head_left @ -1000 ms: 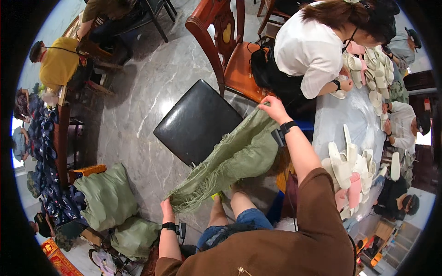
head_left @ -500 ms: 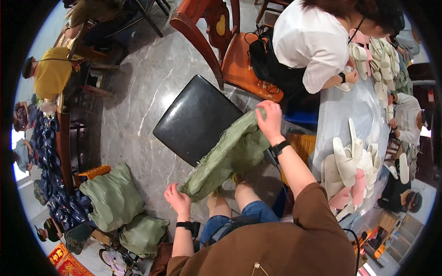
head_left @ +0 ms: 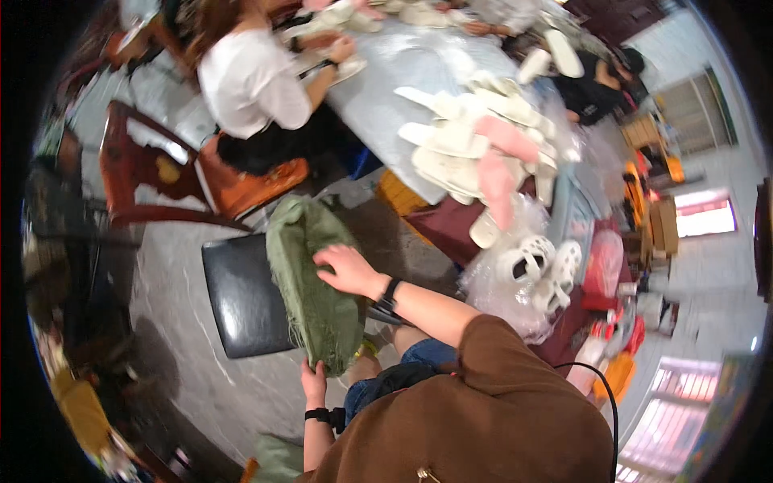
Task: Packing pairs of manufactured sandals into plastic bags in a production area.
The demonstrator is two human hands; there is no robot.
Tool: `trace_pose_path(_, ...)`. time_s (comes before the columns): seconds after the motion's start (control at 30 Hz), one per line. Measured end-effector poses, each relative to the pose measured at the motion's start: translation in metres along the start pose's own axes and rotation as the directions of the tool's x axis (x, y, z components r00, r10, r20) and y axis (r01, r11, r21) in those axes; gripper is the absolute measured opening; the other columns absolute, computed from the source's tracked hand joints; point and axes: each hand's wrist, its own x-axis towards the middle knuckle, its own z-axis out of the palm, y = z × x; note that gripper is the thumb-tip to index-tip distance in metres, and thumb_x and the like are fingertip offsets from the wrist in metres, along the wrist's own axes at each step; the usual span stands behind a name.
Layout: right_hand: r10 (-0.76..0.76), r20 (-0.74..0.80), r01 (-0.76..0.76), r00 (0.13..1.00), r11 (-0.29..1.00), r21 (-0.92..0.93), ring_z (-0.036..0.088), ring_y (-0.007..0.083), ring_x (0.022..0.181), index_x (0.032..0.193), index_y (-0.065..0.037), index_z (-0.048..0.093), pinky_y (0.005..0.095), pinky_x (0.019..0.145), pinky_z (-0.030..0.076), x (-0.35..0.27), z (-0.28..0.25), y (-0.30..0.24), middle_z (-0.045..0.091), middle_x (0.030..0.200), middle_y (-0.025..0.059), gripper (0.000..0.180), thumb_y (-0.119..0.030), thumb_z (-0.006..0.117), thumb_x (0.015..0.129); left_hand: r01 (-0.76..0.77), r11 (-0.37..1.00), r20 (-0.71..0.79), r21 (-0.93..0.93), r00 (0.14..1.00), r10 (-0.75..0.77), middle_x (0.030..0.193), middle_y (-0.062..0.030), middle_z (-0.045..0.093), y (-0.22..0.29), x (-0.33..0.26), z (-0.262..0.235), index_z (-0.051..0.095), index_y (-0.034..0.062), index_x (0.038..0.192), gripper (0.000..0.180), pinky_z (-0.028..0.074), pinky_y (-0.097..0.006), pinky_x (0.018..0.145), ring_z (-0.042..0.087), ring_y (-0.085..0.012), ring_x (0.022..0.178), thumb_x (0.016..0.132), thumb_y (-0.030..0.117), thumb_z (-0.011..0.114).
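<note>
A green woven sack point(head_left: 310, 322) with a frayed edge hangs slack in front of my legs, partly over a black padded seat point(head_left: 241, 302). My left hand point(head_left: 315, 385) is closed on the sack's near end, thumb on top. Against the middle of the sack lies my right hand point(head_left: 350, 271), its fingers bent and slightly apart, not visibly gripping the cloth. The sack's far end stands up loosely beyond my right hand. Whether anything is inside it cannot be seen.
A table point(head_left: 374, 68) carries a heap of cream and pink slippers point(head_left: 475, 145). Beside it, white clogs point(head_left: 539, 266) lie on clear plastic. A person in a white top point(head_left: 254, 84) sits by an orange-red wooden chair point(head_left: 153, 177). Another green sack point(head_left: 278, 459) lies low at left.
My view has swung right. My right hand has let go of the sack's far corner and come to its middle. My left hand has taken hold of the near end.
</note>
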Motion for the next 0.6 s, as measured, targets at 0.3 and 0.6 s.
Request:
trace_pose_path(0.3, 0.501, -0.631, -0.681, 0.592, 0.73, -0.059, 0.058, 0.0363, 0.102, 0.107, -0.01, 0.064, 0.0446, 0.088, 0.048, -0.268, -0.178, 0.073, 0.062, 0.105, 0.0137, 0.032, -0.013, 0.071, 0.076, -0.051, 0.994, 0.091, -0.1, 0.994, 0.06, 0.111, -0.0232, 0.065, -0.057, 0.049, 0.006, 0.051, -0.0052, 0.126, 0.046, 0.049, -0.041, 0.088, 0.064, -0.0353, 0.1, 0.089, 0.018, 0.065)
trace_pose_path(0.6, 0.712, -0.556, -0.904, 0.428, 0.342, -0.258, 0.064, 0.0369, 0.097, 0.112, -0.004, 0.058, 0.0474, 0.085, 0.052, -0.326, -0.251, 0.148, 0.066, 0.099, 0.0191, 0.049, -0.02, 0.076, 0.07, 0.093, 0.985, 0.101, -0.144, 0.992, -0.079, 0.083, -0.0105, 0.065, -0.049, 0.05, -0.001, 0.051, 0.0023, 0.124, 0.04, 0.048, -0.035, 0.046, 0.06, -0.0204, 0.056, 0.089, 0.018, 0.065)
